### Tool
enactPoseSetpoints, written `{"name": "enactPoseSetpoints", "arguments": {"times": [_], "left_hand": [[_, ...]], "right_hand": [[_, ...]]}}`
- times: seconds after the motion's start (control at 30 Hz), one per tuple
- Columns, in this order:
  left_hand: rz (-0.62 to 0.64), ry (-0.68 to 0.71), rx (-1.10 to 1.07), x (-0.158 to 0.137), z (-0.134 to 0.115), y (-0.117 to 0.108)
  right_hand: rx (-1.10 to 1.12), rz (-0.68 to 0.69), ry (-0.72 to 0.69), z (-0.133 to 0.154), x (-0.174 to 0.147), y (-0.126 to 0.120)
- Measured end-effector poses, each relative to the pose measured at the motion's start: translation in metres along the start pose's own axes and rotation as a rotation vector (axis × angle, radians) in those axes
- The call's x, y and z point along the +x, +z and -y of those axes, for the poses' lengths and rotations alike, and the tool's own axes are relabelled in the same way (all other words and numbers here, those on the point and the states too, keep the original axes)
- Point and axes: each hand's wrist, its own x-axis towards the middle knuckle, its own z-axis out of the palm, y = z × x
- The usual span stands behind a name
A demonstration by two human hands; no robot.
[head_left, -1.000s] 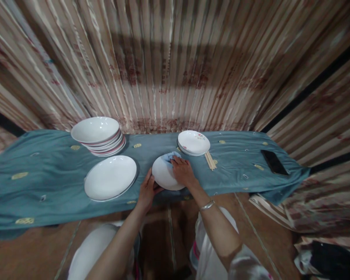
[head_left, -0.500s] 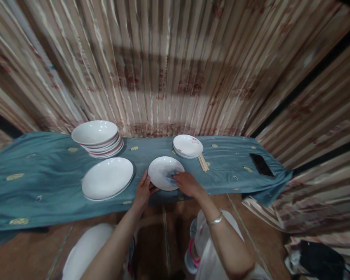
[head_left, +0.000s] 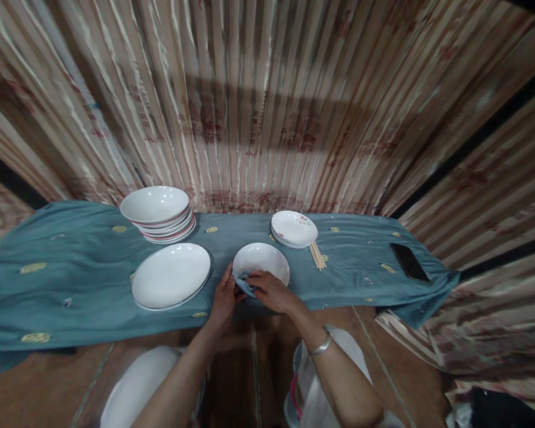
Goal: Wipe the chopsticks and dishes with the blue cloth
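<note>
A round white plate (head_left: 263, 257) is at the table's front edge, between my two hands. My left hand (head_left: 225, 295) grips its left rim, thumb towards the top and fingers partly hidden beneath. My right hand (head_left: 270, 290) presses a bluish cloth (head_left: 245, 285) against the plate's near-left rim, its fingers closed on the cloth. To the left lie large oval white plates (head_left: 172, 274), one on another. Behind and to the right stands a short stack of small floral plates (head_left: 294, 227), with wooden chopsticks (head_left: 317, 255) beside it.
A stack of white bowls with red rims (head_left: 156, 205) stands at the back left. On the right a black phone (head_left: 410, 261) lies on the green tablecloth (head_left: 352, 255). A patterned curtain (head_left: 258, 119) hangs close behind the table.
My right hand has moved the cloth from the plate's right inner side to its near-left rim. My left hand still holds the plate. The whole view has shifted slightly.
</note>
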Motion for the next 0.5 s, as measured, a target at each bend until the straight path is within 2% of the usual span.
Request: {"name": "enactPoseSetpoints", "arguments": {"times": [0.13,0.3,0.5], "left_hand": [[-0.007,-0.008,0.018,0.004,0.003,-0.002],[-0.002,-0.025,0.019,0.005,0.006,-0.003],[0.016,-0.034,0.004,0.000,0.001,0.000]], "right_hand": [[-0.028,-0.081,-0.033,-0.007,0.017,0.013],[-0.121,-0.140,-0.003,-0.018,0.035,0.021],[-0.312,-0.109,0.155,-0.026,0.041,0.015]]}}
